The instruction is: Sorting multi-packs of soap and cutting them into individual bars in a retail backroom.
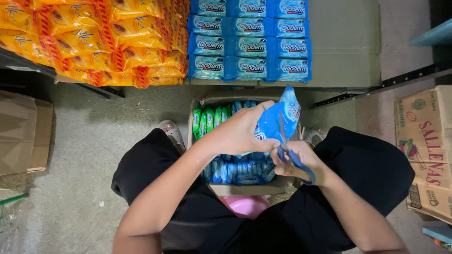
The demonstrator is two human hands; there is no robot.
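Seen from above, seated over an open cardboard box (245, 188) set on the floor between the knees. Left hand (240, 131) clenched around a blue plastic multipack (278, 117), held up over the box with its top end tilted toward the shelf. Right hand (301, 162) grasping blue-handled scissors (289, 148), fingers through the loops, blades pointing up and laid against the pack's wrapper; whether the blades had bitten into the plastic, impossible to tell. Pack thus held in the air just above the box, touching both the left hand and the scissor blades.

Inside the box: green packets (207, 117) standing in a row at the far left, blue packets (240, 171) packed along the near side, partly hidden under the hands. Something pink (245, 204) showing just beneath the box's near edge, between the black-clad legs.

Beyond the box, on a low shelf: stacked blue multipacks (249, 40) in neat rows, and to their left a pile of orange and yellow packs (94, 37). At the far right, a printed brown carton (426, 146) resting on the floor; at the far left, flattened plain cardboard (23, 134). Grey concrete floor (84, 155) all around.
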